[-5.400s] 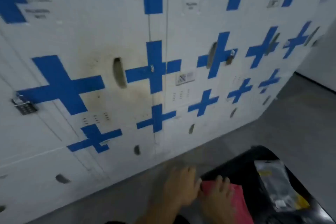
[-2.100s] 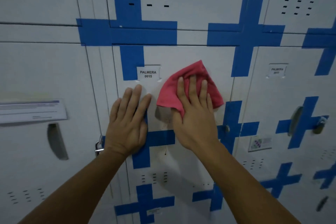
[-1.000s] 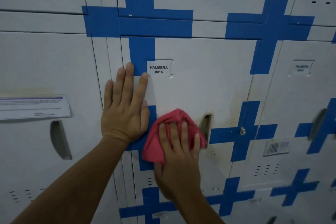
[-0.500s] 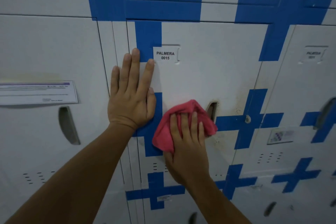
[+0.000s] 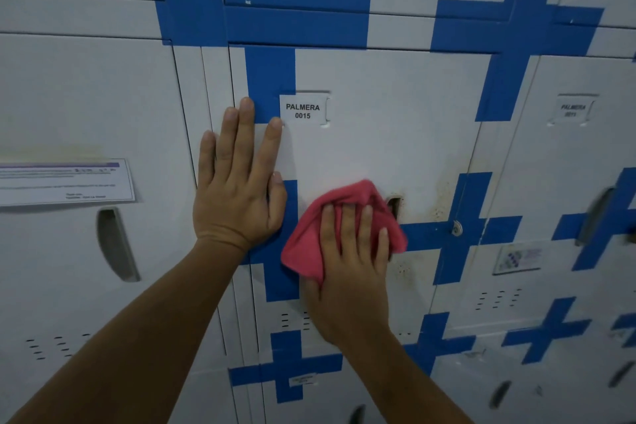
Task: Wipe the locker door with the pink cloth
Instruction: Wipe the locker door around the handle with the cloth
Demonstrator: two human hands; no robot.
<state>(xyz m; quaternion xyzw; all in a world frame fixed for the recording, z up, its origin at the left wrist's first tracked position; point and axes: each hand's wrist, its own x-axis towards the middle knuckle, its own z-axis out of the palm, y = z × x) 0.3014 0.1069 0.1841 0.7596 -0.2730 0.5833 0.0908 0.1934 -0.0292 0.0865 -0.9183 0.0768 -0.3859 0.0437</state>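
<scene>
Right hand (image 5: 347, 272), fingers straight, presses pink cloth (image 5: 309, 244) against locker door (image 5: 395, 148) below label (image 5: 303, 111); left hand (image 5: 237, 189) rests flat beside label, grasping nothing.

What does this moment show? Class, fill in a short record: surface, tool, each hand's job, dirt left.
surface: locker door, label reads PALMERA 0015
tool: pink cloth
right hand: flat fingers press the cloth on the door, beside the handle slot
left hand: flat on the door, bare
dirt left: brown specks right of the slot
</scene>
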